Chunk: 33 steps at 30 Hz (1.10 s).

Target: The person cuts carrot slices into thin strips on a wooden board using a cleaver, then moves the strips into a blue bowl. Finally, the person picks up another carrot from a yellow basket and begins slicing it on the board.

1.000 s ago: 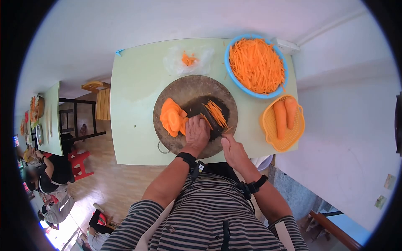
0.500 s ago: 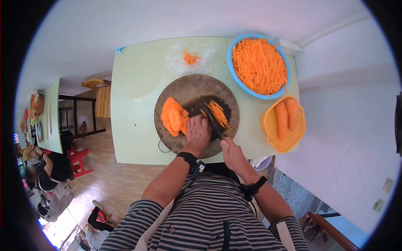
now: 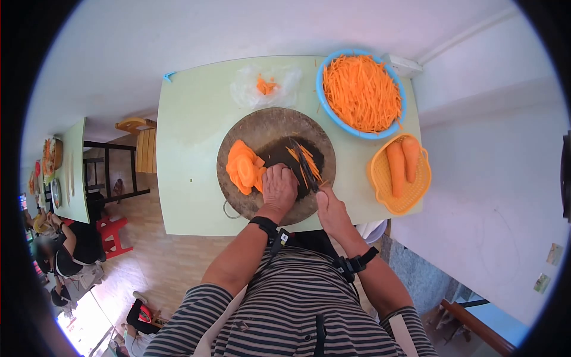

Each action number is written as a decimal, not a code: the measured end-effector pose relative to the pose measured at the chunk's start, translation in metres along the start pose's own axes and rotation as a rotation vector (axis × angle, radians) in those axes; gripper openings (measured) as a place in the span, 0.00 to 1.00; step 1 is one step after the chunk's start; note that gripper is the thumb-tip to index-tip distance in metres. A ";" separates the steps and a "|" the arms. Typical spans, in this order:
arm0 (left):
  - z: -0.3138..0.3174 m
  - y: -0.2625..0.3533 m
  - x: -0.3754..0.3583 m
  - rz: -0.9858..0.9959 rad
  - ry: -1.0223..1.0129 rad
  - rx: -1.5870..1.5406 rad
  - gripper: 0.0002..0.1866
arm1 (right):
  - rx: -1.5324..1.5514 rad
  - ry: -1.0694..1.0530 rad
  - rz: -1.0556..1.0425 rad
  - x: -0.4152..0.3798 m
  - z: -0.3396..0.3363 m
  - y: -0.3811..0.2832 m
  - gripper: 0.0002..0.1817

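Observation:
On a round wooden chopping board (image 3: 250, 128), my left hand (image 3: 279, 185) presses down with curled fingers on carrot slices; what lies beneath the fingers is mostly hidden. An overlapping pile of carrot slices (image 3: 242, 166) touches that hand's left side. My right hand (image 3: 334, 211) grips the handle of a dark-bladed kitchen knife (image 3: 304, 165) at the board's right front. The blade lies among thin carrot shreds (image 3: 310, 156), a little apart from my left fingers.
A blue basin (image 3: 322, 95) heaped with shredded carrot stands at the back right. Whole carrots (image 3: 395, 169) rest in a yellow basket (image 3: 380, 199). Carrot bits lie on a plastic bag (image 3: 241, 89) behind the board. People sit near another table (image 3: 74, 172) at far left.
The knife has shifted right, away from my left fingers, and now lies over the shreds, which sit on both sides of it. My left hand stays nearly in place.

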State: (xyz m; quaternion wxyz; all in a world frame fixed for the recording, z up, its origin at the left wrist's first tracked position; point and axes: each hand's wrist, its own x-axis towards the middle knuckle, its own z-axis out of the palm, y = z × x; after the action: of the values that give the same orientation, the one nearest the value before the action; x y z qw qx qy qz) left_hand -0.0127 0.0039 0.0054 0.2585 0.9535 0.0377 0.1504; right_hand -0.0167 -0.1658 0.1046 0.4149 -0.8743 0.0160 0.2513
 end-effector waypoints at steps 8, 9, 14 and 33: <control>-0.007 -0.004 -0.002 0.046 -0.045 -0.113 0.12 | 0.045 -0.067 0.046 -0.022 -0.010 0.014 0.22; -0.007 -0.003 -0.002 0.046 -0.044 -0.115 0.12 | 0.043 -0.067 0.045 -0.025 -0.012 0.016 0.22; -0.006 -0.004 -0.002 0.047 -0.039 -0.098 0.12 | -0.008 -0.144 0.034 -0.040 -0.017 0.021 0.21; -0.006 -0.002 0.000 0.089 0.010 -0.079 0.09 | 0.058 -0.051 0.016 -0.039 -0.009 0.025 0.22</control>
State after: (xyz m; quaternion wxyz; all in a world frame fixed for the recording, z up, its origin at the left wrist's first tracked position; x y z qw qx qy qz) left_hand -0.0150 0.0084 0.0096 0.2887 0.9426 -0.0092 0.1677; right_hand -0.0529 -0.1960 0.1091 0.4383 -0.8552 0.0195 0.2761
